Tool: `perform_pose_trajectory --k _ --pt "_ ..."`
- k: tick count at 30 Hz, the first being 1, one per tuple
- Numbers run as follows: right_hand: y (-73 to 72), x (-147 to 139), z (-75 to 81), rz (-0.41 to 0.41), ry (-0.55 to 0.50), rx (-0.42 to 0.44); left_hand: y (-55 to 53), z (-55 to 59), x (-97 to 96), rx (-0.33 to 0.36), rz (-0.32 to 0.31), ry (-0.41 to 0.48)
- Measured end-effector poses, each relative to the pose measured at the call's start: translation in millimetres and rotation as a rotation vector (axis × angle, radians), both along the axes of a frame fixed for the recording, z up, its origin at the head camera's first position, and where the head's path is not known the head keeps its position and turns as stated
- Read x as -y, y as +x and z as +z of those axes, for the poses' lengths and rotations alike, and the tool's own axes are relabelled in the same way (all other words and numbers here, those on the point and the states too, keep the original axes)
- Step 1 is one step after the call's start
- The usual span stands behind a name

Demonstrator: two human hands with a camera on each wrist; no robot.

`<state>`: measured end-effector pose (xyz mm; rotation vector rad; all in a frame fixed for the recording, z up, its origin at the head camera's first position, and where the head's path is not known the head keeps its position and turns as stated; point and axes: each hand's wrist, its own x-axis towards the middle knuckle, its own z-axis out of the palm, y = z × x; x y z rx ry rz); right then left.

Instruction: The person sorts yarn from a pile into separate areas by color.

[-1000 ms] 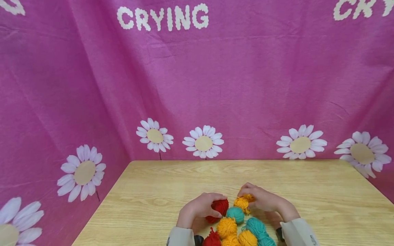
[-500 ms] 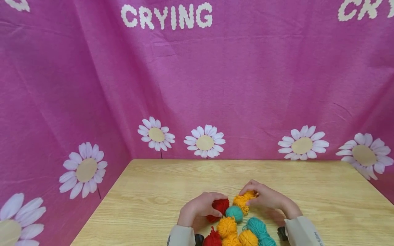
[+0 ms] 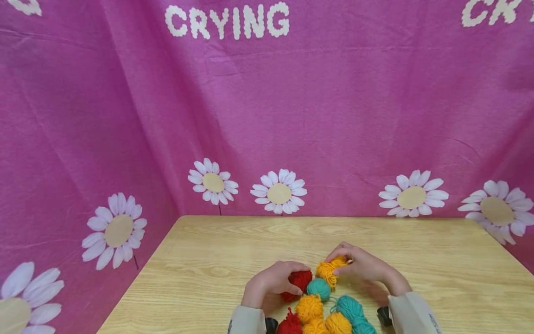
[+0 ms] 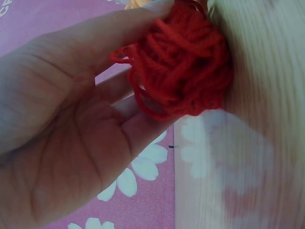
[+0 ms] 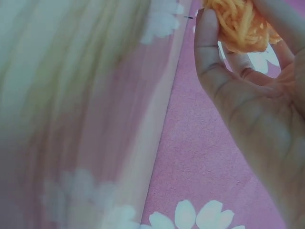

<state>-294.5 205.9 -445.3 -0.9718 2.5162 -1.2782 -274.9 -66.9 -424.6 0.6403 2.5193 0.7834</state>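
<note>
My left hand (image 3: 271,282) grips a red yarn ball (image 4: 183,62), thumb on one side and fingers curled on the other; in the left wrist view the ball is right at the wooden surface. Farther back, my right hand (image 3: 363,264) holds a yellow-orange yarn ball (image 3: 329,270) between thumb and fingers, and its loose strands show in the right wrist view. Between the two held balls sits a small teal yarn ball (image 3: 319,288). Nearer to me lie several more: yellow balls (image 3: 309,308), a red ball (image 3: 289,324) and teal yarn (image 3: 352,311).
A light wooden table (image 3: 200,260) bears the yarn. Behind and to the left hangs a magenta cloth (image 3: 267,102) with white daisies and lettering. A black object (image 3: 384,316) shows at the right cuff, another (image 3: 271,324) at the left.
My right hand has shifted slightly away from me and turned, so more of the yellow-orange ball shows. The left hand stays on the red ball. The head view has shifted a little.
</note>
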Motion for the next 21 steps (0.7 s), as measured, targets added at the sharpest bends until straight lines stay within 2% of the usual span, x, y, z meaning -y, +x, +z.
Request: perform_pose_trajectory --k 7,21 --pt "-10.7 2.7 -2.7 -0.015 -0.027 -0.009 -0.8 1.3 1.7 -0.040 -0.025 -0.037" --pt "-25.7 4.9 -5.1 -0.088 -0.064 0.022 -0.5 1.2 2.7 -0.047 -0.030 -0.046"
